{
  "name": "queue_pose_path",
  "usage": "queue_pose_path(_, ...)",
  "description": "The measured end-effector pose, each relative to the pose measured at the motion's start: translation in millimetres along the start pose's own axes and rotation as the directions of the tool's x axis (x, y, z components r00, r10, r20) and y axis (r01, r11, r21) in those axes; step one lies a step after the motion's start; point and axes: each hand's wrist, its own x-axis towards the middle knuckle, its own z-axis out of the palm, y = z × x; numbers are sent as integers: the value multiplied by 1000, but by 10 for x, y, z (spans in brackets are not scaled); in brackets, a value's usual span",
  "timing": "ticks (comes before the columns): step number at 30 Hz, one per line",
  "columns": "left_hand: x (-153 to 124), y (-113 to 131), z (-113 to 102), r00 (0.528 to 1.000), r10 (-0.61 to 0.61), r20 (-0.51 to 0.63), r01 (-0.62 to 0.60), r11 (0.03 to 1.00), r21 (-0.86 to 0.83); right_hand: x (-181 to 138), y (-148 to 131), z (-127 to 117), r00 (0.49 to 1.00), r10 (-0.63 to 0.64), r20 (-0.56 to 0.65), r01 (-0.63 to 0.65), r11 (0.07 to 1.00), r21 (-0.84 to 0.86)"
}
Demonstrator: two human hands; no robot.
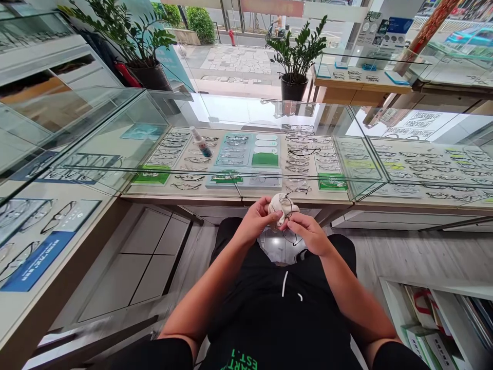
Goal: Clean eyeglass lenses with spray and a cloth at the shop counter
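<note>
My left hand (pixel 257 220) is closed on a white cloth (pixel 280 204) that is pressed against a pair of thin black-framed glasses (pixel 291 222). My right hand (pixel 307 231) pinches the frame of the glasses from the right. Both hands meet in front of my body, just below the front edge of a glass display counter (pixel 246 192). A small spray bottle (pixel 201 142) with a blue label lies on top of the counter glass to the left.
Under the counter glass lie several rows of glasses and green signs (pixel 265 159). More glass cases stand at left (pixel 50 216) and right (pixel 431 169). Two potted plants (pixel 296 61) stand beyond the counter. A shelf with boxes (pixel 435 329) is at lower right.
</note>
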Motion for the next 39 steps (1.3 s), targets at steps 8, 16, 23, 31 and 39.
queue_pose_path(8,-29,66,100,998,57,14,-58,994,91,41,9,33,999,-12,45,10,998,63)
queue_pose_path(16,-29,78,105,974,63,216,-72,997,37,91,152,60,994,109,-19,-100,954,282)
queue_pose_path(23,-13,7,-7,975,57,212,-56,998,-10,90,162,33,983,170,-63,-133,912,387)
queue_pose_path(31,14,-76,93,985,80,152,-70,995,-69,118,235,125,986,168,-4,-155,917,366)
queue_pose_path(39,-5,-46,186,999,50,-11,-50,998,-44,111,264,152,989,147,4,-144,961,236)
